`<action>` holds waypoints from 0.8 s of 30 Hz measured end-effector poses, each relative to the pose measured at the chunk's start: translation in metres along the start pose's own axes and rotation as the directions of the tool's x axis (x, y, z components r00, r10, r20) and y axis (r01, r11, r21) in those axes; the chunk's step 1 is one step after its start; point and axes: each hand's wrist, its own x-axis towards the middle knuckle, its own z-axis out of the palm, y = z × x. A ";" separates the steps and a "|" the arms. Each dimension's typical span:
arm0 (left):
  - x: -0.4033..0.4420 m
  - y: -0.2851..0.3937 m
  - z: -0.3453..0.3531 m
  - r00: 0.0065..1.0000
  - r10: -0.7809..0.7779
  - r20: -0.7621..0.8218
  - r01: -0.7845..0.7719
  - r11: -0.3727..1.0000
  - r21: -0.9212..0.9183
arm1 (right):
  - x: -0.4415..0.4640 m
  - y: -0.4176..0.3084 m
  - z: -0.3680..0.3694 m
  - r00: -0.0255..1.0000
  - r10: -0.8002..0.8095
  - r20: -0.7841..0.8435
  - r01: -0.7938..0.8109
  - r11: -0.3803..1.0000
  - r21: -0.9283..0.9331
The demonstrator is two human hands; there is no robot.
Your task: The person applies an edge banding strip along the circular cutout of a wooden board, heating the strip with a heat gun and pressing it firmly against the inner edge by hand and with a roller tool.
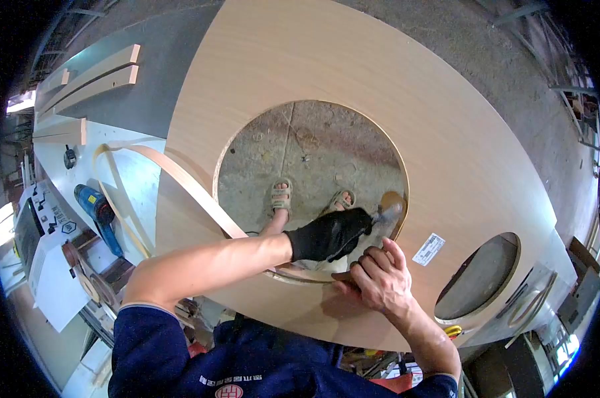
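A pale wood-coloured panel (459, 132) with a large round cutout lies in front of me. My left hand (333, 235), in a black glove, reaches over the cutout, its fingers closed on a blurred tool with a brown rounded end (393, 201). That end is close to the right inner edge of the hole. My right hand (379, 278) is bare and at the near rim, fingers curled, thumb side by a thin strip tip. A long pale edging strip (180, 176) loops in from the left, crosses the panel and drops into the hole. What the right fingertips grip is hidden.
Left on the work surface are a blue heat-gun-like power tool (95, 204), a small black object (70, 157) and several wood pieces (104, 83). The panel has a second cutout (479, 278) at right and a white label (429, 249). Concrete floor and sandalled feet show through the hole.
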 end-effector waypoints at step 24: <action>0.060 -0.009 -0.048 0.367 -0.911 0.185 0.344 -0.052 -0.938 | 0.005 -0.002 -0.008 1.000 0.018 0.009 -0.019 0.999 0.040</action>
